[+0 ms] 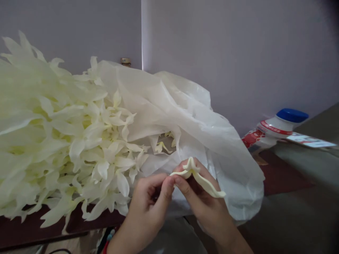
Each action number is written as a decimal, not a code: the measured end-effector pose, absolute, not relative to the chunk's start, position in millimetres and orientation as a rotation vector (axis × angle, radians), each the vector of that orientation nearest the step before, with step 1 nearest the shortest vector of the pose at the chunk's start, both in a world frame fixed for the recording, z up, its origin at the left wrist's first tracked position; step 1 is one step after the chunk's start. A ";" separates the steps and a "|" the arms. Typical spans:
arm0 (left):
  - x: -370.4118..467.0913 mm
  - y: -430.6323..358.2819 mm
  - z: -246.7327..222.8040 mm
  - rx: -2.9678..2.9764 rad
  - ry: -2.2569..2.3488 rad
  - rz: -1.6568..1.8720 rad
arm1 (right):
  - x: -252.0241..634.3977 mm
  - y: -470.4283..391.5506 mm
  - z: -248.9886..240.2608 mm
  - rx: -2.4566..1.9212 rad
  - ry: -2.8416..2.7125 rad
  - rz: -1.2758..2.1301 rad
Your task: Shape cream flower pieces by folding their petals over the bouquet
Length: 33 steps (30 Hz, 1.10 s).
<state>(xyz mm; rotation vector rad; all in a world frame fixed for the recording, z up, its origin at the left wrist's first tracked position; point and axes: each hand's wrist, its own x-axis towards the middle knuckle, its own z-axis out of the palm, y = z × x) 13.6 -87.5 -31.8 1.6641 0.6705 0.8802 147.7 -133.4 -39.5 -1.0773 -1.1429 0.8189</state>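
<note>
A single pale cream flower (209, 185) with long curled petals, like foam or plastic, is held up in front of me. My right hand (203, 203) is closed around its base, with the petals spreading over the fingers. Thumb and forefinger of my left hand (152, 199) pinch the tip of the petal on the left. The two thumbs nearly meet there. To the left lies a large heap of similar white artificial-looking flowers (103, 171), yellowish at their centres. Behind my hands spreads a crumpled white plastic bag (233, 151), with a few flowers (160, 146) showing through its opening.
A white bottle with a blue cap (291, 115) leans at the right, beside a phone with a lit screen (311, 140). A dark red table edge (16, 229) shows under the heap. A small gold-topped item (125, 61) stands at the back by the wall.
</note>
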 end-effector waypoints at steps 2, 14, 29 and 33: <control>13.9 -86.8 -31.5 1.664 0.671 0.889 | 146.3 -134.0 -41.6 -1.096 -1.139 0.760; 22.3 -103.3 -25.2 2.094 0.646 1.059 | 135.7 -133.6 -44.3 -0.959 -0.728 0.904; -1.5 -98.5 -9.9 2.326 0.547 0.819 | 170.2 -165.9 -22.5 -1.268 -1.278 0.953; -3.5 -100.3 -9.4 2.268 0.506 0.842 | 168.0 -171.3 -27.8 -1.337 -1.281 0.873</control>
